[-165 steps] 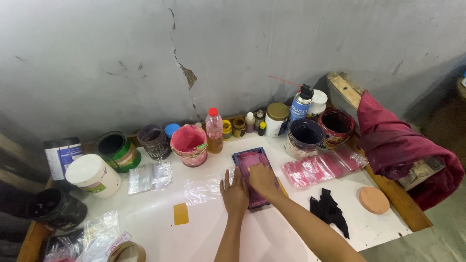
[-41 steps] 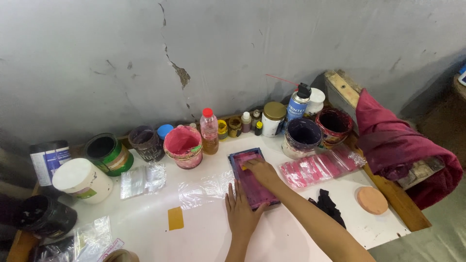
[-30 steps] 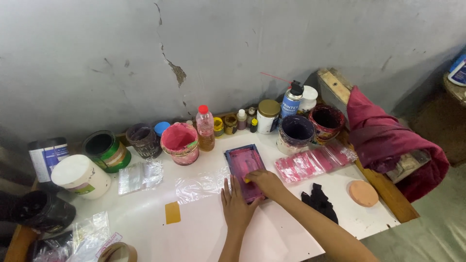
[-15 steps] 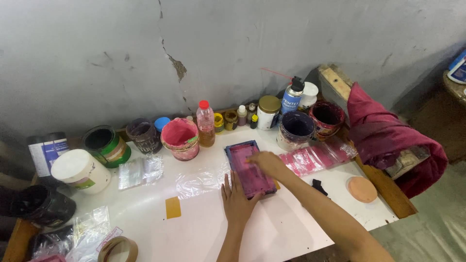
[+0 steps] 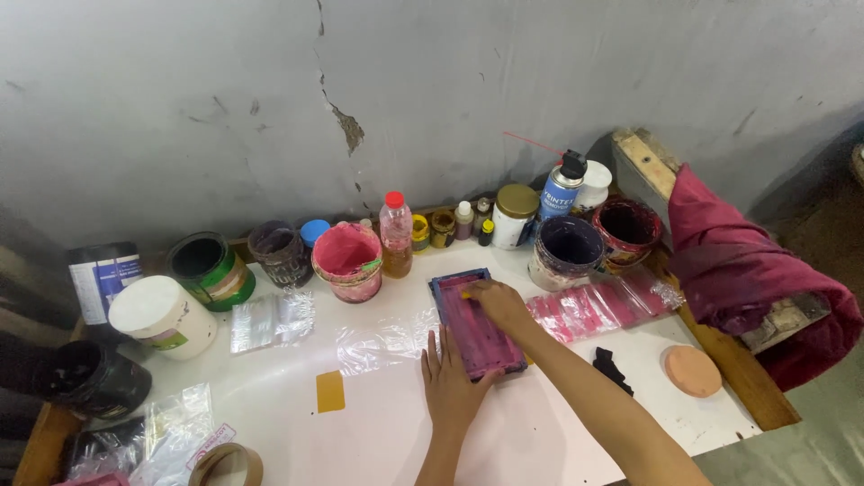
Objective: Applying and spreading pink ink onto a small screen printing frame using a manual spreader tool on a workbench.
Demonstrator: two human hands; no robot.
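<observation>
The right hand (image 5: 498, 304) had slid up the pink frame (image 5: 475, 323), fingers apparently pressing something yellow; the left hand (image 5: 450, 382), fingers flat, steadied its near edge on the worktop (image 5: 378, 414).

A printing workshop: ink-stained paint pots (image 5: 347, 261), a spray can (image 5: 560, 191) and a cracked wall (image 5: 432, 99).

Left hand (image 5: 450, 382) flat on white table (image 5: 378, 423), fingertips against near-left edge of pink-stained frame (image 5: 476, 324). Right hand (image 5: 498, 303) presses frame's far end. Paint pots along far wall.
</observation>
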